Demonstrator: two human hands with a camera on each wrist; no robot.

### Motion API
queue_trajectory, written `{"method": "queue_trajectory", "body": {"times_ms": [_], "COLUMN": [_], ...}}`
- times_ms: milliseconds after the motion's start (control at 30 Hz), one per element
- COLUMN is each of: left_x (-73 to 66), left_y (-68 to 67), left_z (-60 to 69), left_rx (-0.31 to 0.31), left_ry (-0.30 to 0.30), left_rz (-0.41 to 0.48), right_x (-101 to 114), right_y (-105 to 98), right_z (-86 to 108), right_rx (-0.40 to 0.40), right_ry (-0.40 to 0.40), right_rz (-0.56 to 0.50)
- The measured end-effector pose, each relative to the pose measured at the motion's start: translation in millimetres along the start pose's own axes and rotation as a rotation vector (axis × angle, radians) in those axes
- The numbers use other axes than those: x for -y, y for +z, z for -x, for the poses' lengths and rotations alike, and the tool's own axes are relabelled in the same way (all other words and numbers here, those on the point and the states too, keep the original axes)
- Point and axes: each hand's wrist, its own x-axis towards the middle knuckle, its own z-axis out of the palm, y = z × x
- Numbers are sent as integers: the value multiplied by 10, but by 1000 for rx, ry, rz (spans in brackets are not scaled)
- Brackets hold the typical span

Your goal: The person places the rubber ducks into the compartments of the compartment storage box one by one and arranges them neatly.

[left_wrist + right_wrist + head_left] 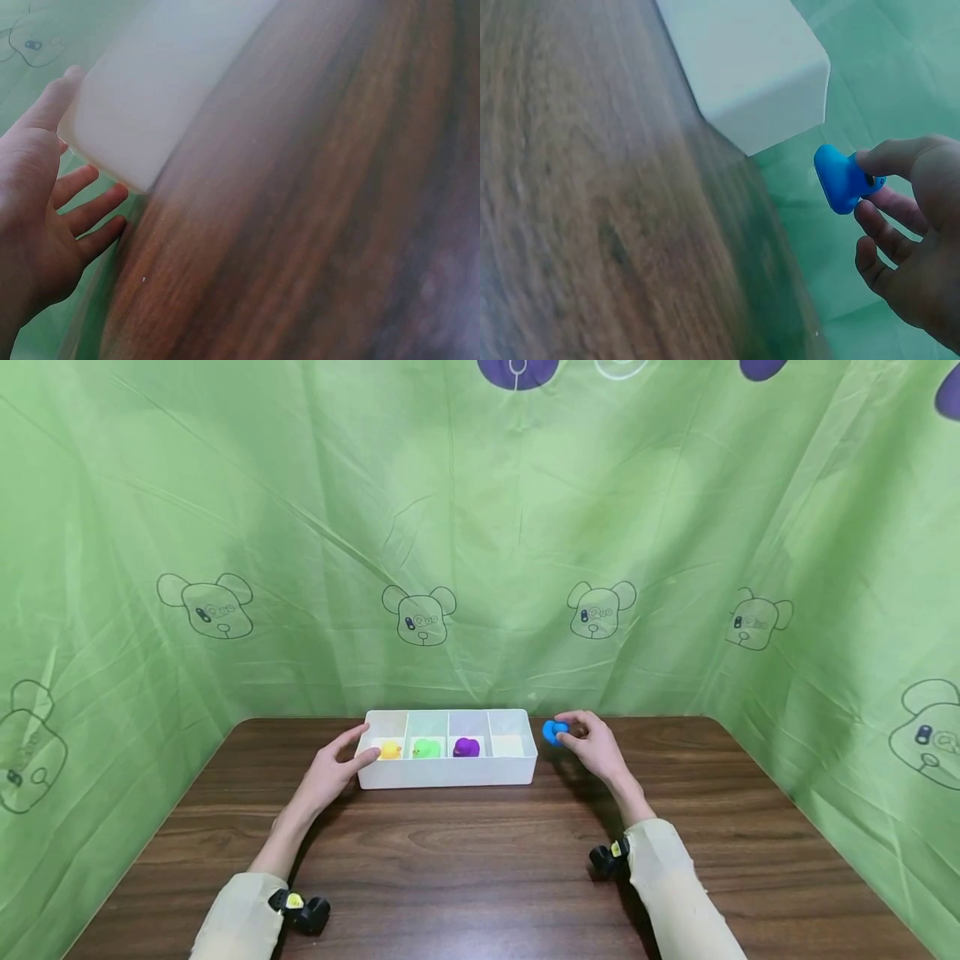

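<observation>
In the head view, a white box (447, 772) with several compartments stands on the table. A yellow rubber duck (391, 750), a green one (427, 748) and a purple one (467, 747) each lie in their own compartment; the rightmost compartment holds none. Just right of the box, my right hand (596, 747) pinches a blue rubber duck (838, 180) between thumb and fingers, above the table. At the box's left end is my left hand (330, 775), thumb over the rim. Its other fingers (97, 210) extend loosely by the end wall.
A brown wood-grain table (465, 868) carries the box near its far edge. Green cloth (495, 510) with printed bear heads hangs behind and on both sides. Small black cameras (303, 912) are strapped at both wrists.
</observation>
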Motion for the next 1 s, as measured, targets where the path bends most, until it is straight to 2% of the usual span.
{"method": "queue_trajectory", "body": {"times_ms": [1000], "left_x": [13], "left_y": [-6], "left_z": [-58], "left_rx": [6], "left_ry": [9], "left_rz": [-11], "right_x": [309], "right_y": [-56], "right_z": [-12], "right_rx": [0], "right_ry": [-10], "right_rz": [-62]}}
